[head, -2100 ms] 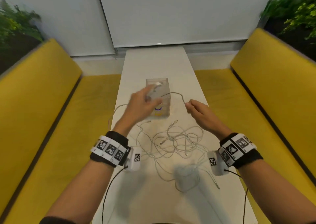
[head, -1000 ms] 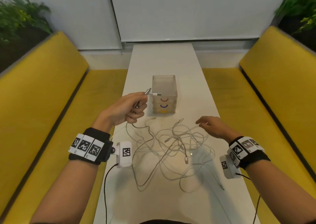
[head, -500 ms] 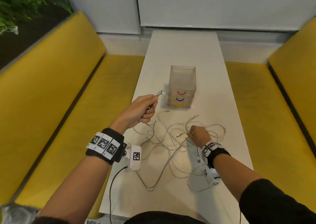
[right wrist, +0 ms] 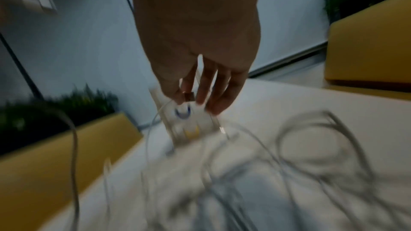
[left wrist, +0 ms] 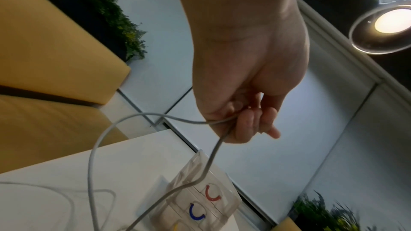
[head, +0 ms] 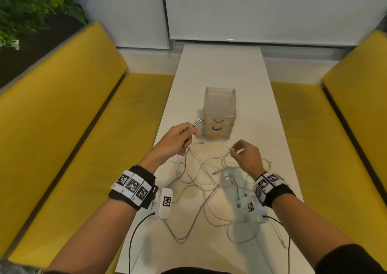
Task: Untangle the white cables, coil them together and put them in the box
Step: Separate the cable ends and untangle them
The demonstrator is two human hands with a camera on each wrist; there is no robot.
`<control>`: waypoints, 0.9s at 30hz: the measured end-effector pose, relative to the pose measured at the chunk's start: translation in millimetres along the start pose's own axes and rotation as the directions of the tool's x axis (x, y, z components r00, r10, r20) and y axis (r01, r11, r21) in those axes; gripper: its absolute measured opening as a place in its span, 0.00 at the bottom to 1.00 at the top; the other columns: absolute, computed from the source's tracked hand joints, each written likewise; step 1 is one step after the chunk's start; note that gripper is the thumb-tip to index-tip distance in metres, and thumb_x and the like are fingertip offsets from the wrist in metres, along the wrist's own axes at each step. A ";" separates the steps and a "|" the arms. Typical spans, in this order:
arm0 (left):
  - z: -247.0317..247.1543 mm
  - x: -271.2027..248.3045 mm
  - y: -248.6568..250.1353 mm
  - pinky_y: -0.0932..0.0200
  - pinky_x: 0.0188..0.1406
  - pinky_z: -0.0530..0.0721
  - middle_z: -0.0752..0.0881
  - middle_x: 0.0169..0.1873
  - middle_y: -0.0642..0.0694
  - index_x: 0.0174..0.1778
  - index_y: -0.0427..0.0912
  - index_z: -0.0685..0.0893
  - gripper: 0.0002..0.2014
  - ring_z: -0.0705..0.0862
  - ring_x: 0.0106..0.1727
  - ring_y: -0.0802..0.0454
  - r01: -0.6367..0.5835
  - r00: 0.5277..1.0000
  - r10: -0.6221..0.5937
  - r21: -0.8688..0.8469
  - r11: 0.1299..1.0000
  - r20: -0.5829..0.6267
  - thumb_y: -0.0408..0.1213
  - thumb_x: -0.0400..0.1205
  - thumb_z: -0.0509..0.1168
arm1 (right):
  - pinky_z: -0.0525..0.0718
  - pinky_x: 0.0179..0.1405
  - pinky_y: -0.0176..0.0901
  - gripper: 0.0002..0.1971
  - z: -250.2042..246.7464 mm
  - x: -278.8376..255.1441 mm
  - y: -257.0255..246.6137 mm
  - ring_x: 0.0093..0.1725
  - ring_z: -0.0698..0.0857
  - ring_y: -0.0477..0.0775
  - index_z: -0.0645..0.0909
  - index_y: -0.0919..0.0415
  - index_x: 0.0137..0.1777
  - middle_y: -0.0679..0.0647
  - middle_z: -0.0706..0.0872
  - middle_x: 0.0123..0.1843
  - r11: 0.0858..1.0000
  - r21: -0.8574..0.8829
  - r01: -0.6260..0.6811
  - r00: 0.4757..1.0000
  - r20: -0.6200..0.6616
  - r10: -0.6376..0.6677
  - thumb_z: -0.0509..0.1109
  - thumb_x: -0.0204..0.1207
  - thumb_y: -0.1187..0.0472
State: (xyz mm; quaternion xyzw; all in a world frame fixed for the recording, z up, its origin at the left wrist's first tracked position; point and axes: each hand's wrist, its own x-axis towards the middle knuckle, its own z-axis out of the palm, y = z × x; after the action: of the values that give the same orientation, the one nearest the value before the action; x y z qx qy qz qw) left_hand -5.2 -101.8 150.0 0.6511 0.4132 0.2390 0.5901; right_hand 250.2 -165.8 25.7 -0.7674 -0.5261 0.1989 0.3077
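A tangle of white cables (head: 211, 175) lies on the white table (head: 222, 68) in front of a clear plastic box (head: 219, 104) with red, blue and yellow handles. My left hand (head: 178, 139) is raised left of the box and grips one cable, whose metal plug (head: 196, 123) sticks out past the fingers; in the left wrist view the cable (left wrist: 213, 155) hangs down from my curled fingers (left wrist: 249, 126). My right hand (head: 245, 152) hovers over the tangle and pinches a plug end (right wrist: 189, 97) between thumb and fingertips. The right wrist view is blurred.
Yellow benches (head: 62, 127) run along both sides of the narrow table. Green plants (head: 31, 7) stand behind the left bench. The box sits mid-table, with bare tabletop beyond it up to the white wall panels. Black sensor leads (head: 138, 229) trail from both wristbands.
My right hand has lifted off the tangle with a plug end pinched in it. The left hand keeps its cable raised beside the box. The head view has swung back towards the centre.
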 end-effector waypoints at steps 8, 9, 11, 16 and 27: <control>40.1 8.6 26.0 0.65 0.38 0.73 0.75 0.34 0.60 0.65 0.47 0.80 0.09 0.73 0.34 0.63 -0.276 0.961 0.271 0.155 0.949 0.052 0.37 0.91 0.60 | 0.85 0.41 0.40 0.06 -90.7 -9.5 -109.2 0.41 0.84 0.47 0.90 0.61 0.50 0.58 0.91 0.44 0.842 0.498 0.209 0.975 -0.039 -0.219 0.78 0.76 0.62; 44.5 10.1 28.3 0.67 0.40 0.74 0.78 0.37 0.61 0.66 0.46 0.80 0.10 0.76 0.36 0.66 -0.297 0.955 0.290 0.163 0.941 0.065 0.38 0.91 0.60 | 0.85 0.44 0.41 0.07 -94.9 -11.3 -116.7 0.43 0.85 0.49 0.90 0.62 0.52 0.59 0.92 0.46 0.806 0.553 0.212 0.972 -0.036 -0.231 0.78 0.76 0.62; 53.5 10.8 33.3 0.70 0.40 0.74 0.83 0.35 0.67 0.63 0.45 0.82 0.09 0.78 0.36 0.70 -0.314 0.949 0.307 0.165 0.935 0.069 0.40 0.91 0.59 | 0.86 0.47 0.43 0.09 -97.1 -13.8 -125.3 0.46 0.87 0.52 0.89 0.63 0.54 0.61 0.92 0.50 0.746 0.640 0.184 0.978 -0.041 -0.206 0.78 0.76 0.62; 65.3 14.3 37.3 0.64 0.31 0.74 0.81 0.29 0.61 0.46 0.44 0.83 0.14 0.76 0.28 0.65 -0.296 0.954 0.297 0.034 0.955 -0.039 0.41 0.92 0.56 | 0.91 0.53 0.57 0.19 -79.2 -22.8 -127.7 0.52 0.89 0.57 0.69 0.58 0.64 0.64 0.81 0.62 0.587 0.809 -0.017 0.998 0.046 -0.035 0.74 0.80 0.57; 32.0 21.3 58.0 0.51 0.29 0.82 0.68 0.27 0.50 0.42 0.43 0.69 0.16 0.74 0.23 0.54 -0.322 0.926 0.209 -0.374 0.870 -0.314 0.45 0.94 0.49 | 0.69 0.34 0.36 0.17 -49.5 -36.0 -86.0 0.30 0.73 0.40 0.79 0.57 0.38 0.39 0.77 0.27 0.896 0.407 0.179 0.950 0.165 -0.265 0.60 0.89 0.53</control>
State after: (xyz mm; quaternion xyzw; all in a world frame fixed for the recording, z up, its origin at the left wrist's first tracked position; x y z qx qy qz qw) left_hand 46.9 -100.4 196.3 0.5227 0.3326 0.4856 0.6167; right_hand 209.3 -190.2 119.9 -0.5998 -0.5911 0.3445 0.4151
